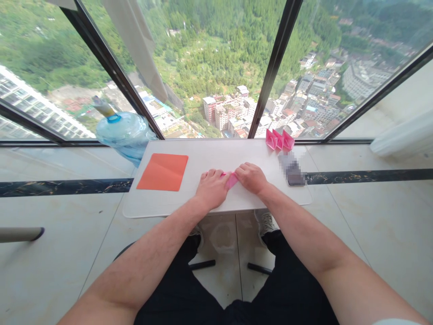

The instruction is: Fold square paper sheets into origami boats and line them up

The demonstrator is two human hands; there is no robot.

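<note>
Bottle beside table, contents unclear, pink paper between both hands

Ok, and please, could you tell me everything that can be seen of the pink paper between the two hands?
The pink paper shows as a small bright wedge, deeper pink along its far edge. It looks thin and folded, but much of it is hidden, so I cannot tell its full shape. It is low over the white table, near the middle; the left grip covers its left part and the right grip its right end.
</note>
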